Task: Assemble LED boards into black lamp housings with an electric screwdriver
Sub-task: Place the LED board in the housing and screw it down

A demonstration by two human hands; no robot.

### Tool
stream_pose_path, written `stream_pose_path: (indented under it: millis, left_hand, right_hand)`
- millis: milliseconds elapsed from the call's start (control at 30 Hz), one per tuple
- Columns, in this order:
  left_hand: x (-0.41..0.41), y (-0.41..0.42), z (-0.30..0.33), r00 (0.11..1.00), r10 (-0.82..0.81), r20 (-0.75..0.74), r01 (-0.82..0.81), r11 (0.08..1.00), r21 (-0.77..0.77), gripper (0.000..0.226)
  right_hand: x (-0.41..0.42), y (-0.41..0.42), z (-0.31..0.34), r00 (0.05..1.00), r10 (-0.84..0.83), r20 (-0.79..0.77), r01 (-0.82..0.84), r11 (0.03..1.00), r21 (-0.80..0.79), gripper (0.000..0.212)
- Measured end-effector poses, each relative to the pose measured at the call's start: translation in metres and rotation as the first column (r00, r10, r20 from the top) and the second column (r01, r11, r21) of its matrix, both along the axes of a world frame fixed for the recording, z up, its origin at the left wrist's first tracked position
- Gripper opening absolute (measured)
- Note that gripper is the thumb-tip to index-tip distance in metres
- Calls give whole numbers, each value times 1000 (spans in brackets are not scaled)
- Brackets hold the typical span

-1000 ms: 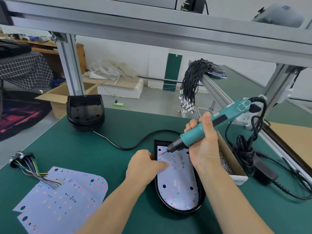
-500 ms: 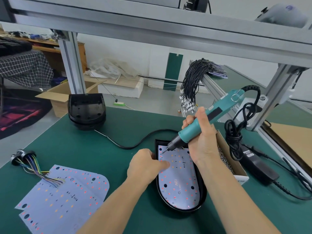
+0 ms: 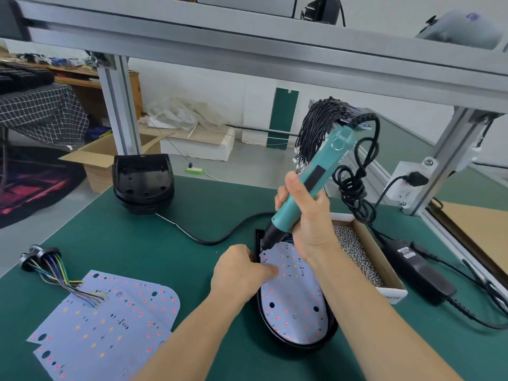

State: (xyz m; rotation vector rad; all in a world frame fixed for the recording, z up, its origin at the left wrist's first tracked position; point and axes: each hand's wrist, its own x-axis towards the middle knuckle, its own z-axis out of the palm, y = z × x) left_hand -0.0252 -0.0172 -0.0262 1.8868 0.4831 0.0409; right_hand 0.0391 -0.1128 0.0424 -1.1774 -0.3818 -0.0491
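A white LED board (image 3: 295, 301) lies inside a black lamp housing (image 3: 328, 335) on the green table, in front of me. My right hand (image 3: 305, 215) grips a teal electric screwdriver (image 3: 310, 182), tilted steeply, its black tip down on the board's far left corner. My left hand (image 3: 240, 273) rests on the housing's left rim, fingers curled, with a fingertip pressing on the board. Whether it pinches a screw is hidden.
A cardboard box of screws (image 3: 357, 251) sits right of the housing. Spare LED boards (image 3: 110, 323) with a coloured wire harness (image 3: 46, 261) lie at left. Stacked black housings (image 3: 143, 182) stand at the back. A power adapter (image 3: 417, 268) and cables lie at right.
My right hand has tipped the screwdriver more upright and brought its tip down onto the board's far left corner. The left hand has stayed on the housing's rim.
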Motion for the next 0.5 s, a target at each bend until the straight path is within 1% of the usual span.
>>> stream_pose_path:
  millis: [100, 167, 233, 300, 400, 500]
  left_hand:
    - [0, 0, 1, 1000, -7, -1, 7, 999, -43, 40]
    - [-1, -2, 3, 1000, -12, -12, 12, 999, -46, 39]
    - [-2, -3, 6, 1000, -17, -19, 16, 999, -38, 44]
    - [-3, -4, 8, 1000, -11, -14, 11, 1000, -21, 53]
    - [-3, -4, 9, 1000, 15, 13, -16, 999, 36, 62]
    - [-1, -6, 9, 1000, 19, 20, -20, 999, 29, 59]
  right_hand:
    - [0, -4, -4, 999, -1, -42, 5, 996, 91, 24]
    - [0, -7, -5, 999, 2, -39, 4, 990, 143, 26]
    - [0, -11, -3, 1000, -2, -29, 7, 987, 160, 28]
    - [0, -15, -2, 999, -10, -38, 16, 986, 168, 27]
    - [-2, -21, 0, 997, -47, -61, 58, 977, 206, 21]
    - [-6, -24, 0, 996, -55, -74, 72, 968, 240, 23]
